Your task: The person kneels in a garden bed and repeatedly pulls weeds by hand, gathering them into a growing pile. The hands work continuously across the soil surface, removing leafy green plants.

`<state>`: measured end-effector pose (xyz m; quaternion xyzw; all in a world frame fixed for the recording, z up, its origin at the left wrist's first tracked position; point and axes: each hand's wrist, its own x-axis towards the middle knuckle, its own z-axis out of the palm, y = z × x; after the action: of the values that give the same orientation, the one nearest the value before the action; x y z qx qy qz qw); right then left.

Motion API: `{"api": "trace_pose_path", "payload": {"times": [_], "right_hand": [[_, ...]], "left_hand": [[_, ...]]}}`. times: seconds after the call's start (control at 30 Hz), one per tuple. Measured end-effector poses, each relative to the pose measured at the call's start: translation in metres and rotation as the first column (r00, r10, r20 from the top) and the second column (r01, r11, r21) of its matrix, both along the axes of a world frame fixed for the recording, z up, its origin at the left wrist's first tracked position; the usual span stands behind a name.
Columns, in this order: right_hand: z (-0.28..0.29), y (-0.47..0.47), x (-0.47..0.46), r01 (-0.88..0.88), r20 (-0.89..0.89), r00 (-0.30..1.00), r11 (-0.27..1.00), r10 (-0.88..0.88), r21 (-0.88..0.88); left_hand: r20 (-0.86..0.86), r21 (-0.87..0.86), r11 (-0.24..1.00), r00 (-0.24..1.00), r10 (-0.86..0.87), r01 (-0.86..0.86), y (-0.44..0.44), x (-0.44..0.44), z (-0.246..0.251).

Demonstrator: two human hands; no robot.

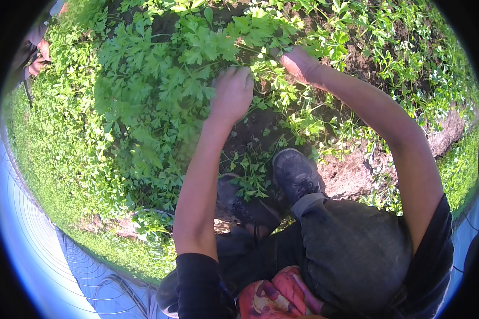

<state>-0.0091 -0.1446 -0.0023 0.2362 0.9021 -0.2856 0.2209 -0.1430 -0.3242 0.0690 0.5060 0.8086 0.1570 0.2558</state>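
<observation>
Low green plants with lobed, parsley-like leaves (155, 75) cover the soil before me. My left hand (232, 92) reaches in among them near the upper middle, back of the hand up and fingers bent; the leaves hide the fingertips, so a hold cannot be made out. To its right, my right hand (297, 63) is lowered into the foliage beside bare soil, with its fingers partly hidden by leaves and shadow. The two hands are apart. Below them, small leafy sprigs (253, 175) lie or grow between my shoes.
My dark laced shoe (297, 171) stands on the soil, the other in shade to its left. Pale dry soil (349, 175) shows at the right. Another person's hands (40, 60) are at the far upper left. A curved blue-white covering (80, 263) borders the plants at lower left.
</observation>
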Motion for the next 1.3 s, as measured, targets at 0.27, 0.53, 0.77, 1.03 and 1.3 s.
{"api": "trace_pose_path", "payload": {"times": [0.27,0.53,0.77,1.03,1.3], "right_hand": [[0.014,0.004,0.007,-0.332,0.02,0.943,0.934,0.332,0.133],[0.017,0.026,0.066,-0.714,0.202,0.689,0.603,0.696,0.357],[0.034,0.028,-0.017,0.086,0.091,0.992,0.994,-0.092,0.062],[0.038,0.019,-0.046,0.246,0.031,0.969,0.939,-0.246,-0.239],[0.014,0.022,-0.043,0.33,-0.134,0.926,0.93,-0.352,-0.16]], "left_hand": [[-0.007,-0.032,0.999,0.999,0.032,-0.032,-0.003,0.003,-0.001],[-0.02,0.018,0.999,0.999,0.043,-0.043,0.001,0.005,0.002],[-0.074,-0.142,0.988,0.996,0.052,-0.063,0.042,-0.005,0.024],[-0.111,0.028,0.956,0.95,0.293,-0.292,0.029,-0.042,0.023],[-0.126,0.113,0.95,0.945,0.303,-0.29,0.001,-0.056,0.016]]}}
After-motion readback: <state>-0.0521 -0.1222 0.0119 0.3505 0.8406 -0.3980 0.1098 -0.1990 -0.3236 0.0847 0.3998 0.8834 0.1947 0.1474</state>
